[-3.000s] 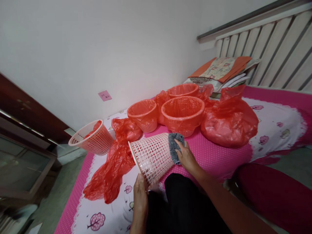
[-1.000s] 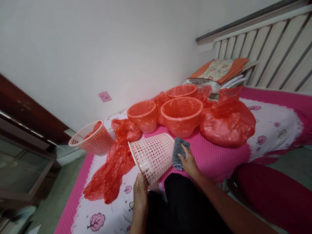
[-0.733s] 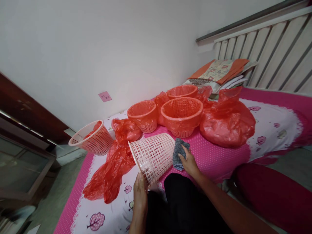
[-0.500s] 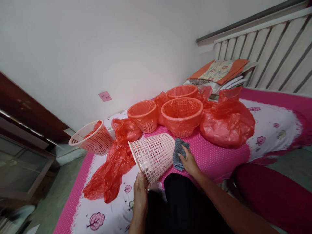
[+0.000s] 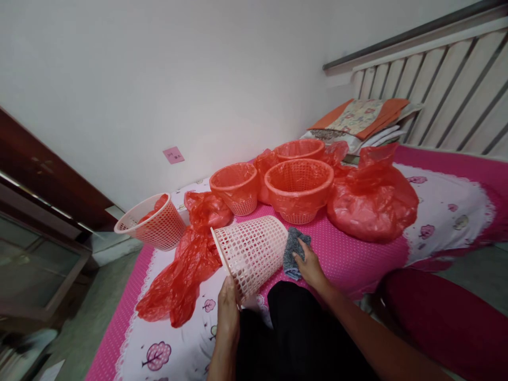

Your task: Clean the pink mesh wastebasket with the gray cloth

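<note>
A pale pink perforated plastic wastebasket (image 5: 254,254) lies tipped on its side in front of me, its mouth facing left. My left hand (image 5: 228,304) is closed on the near side of its rim. At the base end, my right hand (image 5: 309,262) grips a folded grey cloth (image 5: 293,251) and presses it against the basket's bottom. A crumpled red plastic bag (image 5: 186,280) spreads over the bedding just left of the basket.
Red-lined baskets (image 5: 299,185) stand behind, beside a full tied red bag (image 5: 373,196). Another wastebasket (image 5: 159,225) leans at the left. Folded textiles (image 5: 361,119) are stacked by the radiator (image 5: 440,90). A dark red stool (image 5: 440,317) stands at the right.
The view has shifted slightly, so everything sits a little further right. Both hands keep their hold, and the cloth stays against the basket's bottom.
</note>
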Tool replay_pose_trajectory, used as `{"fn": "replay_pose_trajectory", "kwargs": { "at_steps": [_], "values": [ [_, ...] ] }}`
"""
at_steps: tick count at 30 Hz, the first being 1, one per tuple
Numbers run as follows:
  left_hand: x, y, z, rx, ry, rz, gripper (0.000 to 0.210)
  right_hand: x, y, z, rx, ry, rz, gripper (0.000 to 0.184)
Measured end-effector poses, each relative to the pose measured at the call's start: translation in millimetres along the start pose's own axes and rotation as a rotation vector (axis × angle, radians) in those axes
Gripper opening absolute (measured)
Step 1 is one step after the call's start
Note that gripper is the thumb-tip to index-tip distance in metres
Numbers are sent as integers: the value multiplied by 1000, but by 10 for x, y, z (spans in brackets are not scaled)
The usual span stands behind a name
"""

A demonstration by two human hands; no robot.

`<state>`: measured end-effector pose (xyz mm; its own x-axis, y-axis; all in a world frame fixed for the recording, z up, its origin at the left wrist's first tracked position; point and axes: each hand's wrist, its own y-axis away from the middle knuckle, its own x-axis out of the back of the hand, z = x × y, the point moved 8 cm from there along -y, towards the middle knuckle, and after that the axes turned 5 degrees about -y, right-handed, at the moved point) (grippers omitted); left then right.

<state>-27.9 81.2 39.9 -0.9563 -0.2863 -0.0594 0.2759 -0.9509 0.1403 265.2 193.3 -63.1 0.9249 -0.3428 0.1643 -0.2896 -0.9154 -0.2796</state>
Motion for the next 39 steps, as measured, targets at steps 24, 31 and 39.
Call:
{"fn": "replay_pose_trajectory", "kwargs": {
  "at_steps": [24, 31, 39],
  "values": [
    [18, -458, 414, 14, 69, 22, 71, -207, 212, 323, -116, 17, -151, 53],
    [-39, -531, 444, 7, 68, 11, 58, -381, 515, 321, -131, 29, -246, 53],
    [103, -378, 498, -149, -83, 114, 57, -370, 609, 290, -116, -10, -278, 57]
  ]
}}
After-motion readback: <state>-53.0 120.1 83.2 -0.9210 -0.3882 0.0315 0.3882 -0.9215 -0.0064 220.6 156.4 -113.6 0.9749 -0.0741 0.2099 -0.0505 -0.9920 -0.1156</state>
